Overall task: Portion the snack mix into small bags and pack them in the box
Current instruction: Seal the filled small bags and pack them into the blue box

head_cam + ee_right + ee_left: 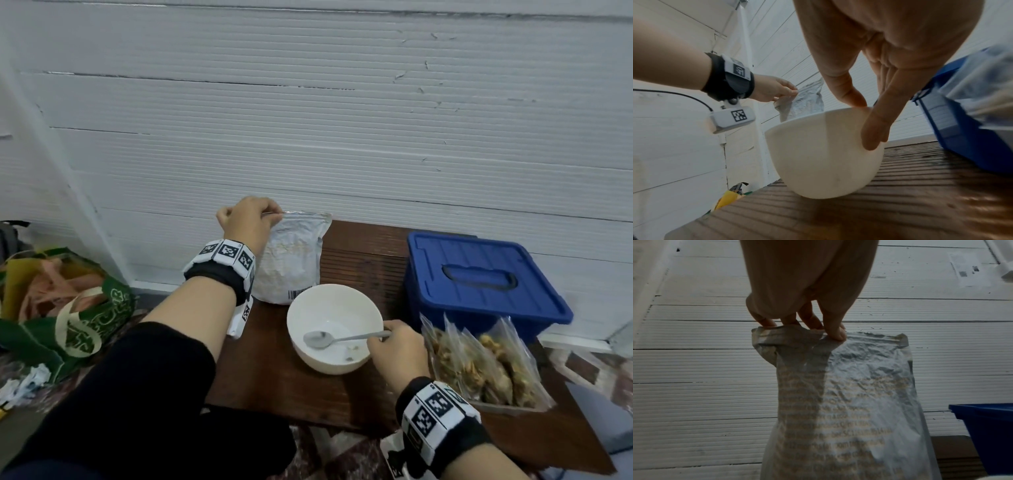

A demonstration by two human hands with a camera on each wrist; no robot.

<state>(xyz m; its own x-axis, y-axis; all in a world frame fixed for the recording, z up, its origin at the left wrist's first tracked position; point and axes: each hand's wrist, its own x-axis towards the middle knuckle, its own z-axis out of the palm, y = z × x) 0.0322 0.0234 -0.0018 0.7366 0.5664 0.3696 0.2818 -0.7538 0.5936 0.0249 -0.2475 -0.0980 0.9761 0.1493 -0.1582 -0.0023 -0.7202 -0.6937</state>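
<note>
My left hand (269, 214) pinches the top left corner of a crinkled silver snack-mix bag (291, 263), which stands upright at the back of the brown table (274, 383). The left wrist view shows the fingers (833, 331) curled on the bag's sealed edge (859, 340). A white bowl (356, 308) in front of the bag holds only a few crumbs and a metal spoon (322, 338). My right hand (382, 337) holds the spoon's handle at the bowl's right rim (818, 113). Several filled clear small bags (479, 363) lie to the right. Behind them sits the blue box (479, 281), lid on.
A white ribbed wall (342, 120) runs right behind the table. On the floor at the left stands a green tote bag (85, 318) with crumpled paper (30, 380) beside it. The table's near edge lies just below the bowl.
</note>
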